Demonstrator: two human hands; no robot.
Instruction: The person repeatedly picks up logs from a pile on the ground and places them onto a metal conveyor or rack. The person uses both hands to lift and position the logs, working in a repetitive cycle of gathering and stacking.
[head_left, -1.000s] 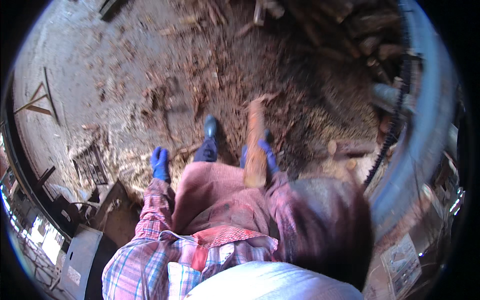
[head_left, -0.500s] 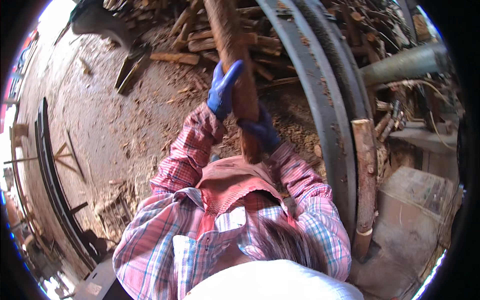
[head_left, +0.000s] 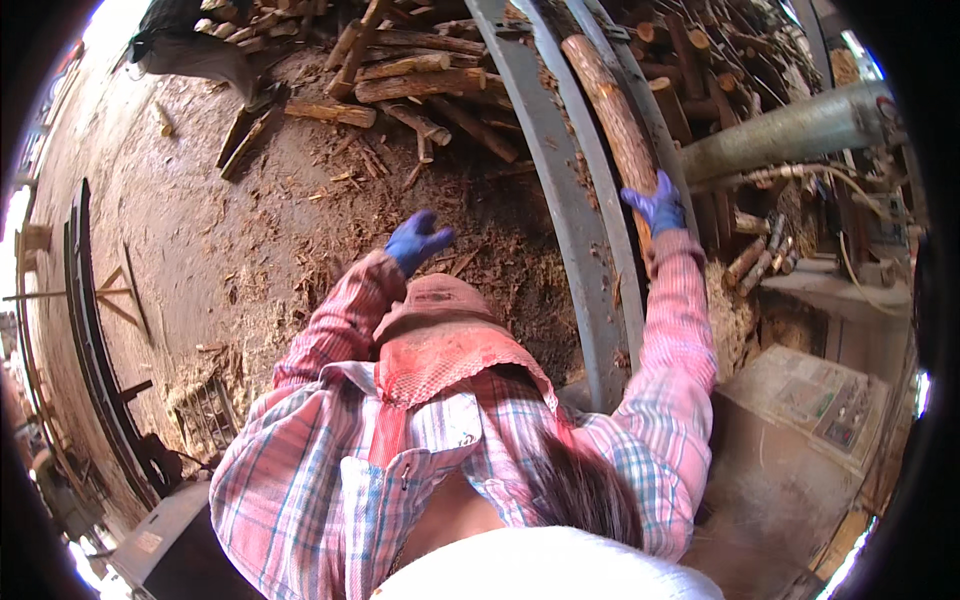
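Note:
A long bark-covered log lies lengthwise in a grey metal channel on my right. My right hand, in a purple-blue glove, grips across its nearer part, with fingers and thumb on either side. Past my wrist, the log's near end is partly hidden by the hand and sleeve. My left hand, gloved the same way, hangs in the air in front of me, over the ground. Its fingers are apart and hold nothing. A red apron covers my front.
Split and round logs are heaped beyond the channel's left side. More wood is stacked behind its right side. A thick greenish cylinder reaches toward the channel. A worn control box stands at the right. Bark chips litter the ground.
Both hands gripped a log upright before me; now my left hand is off it and open. My right hand has moved right onto the log in the channel.

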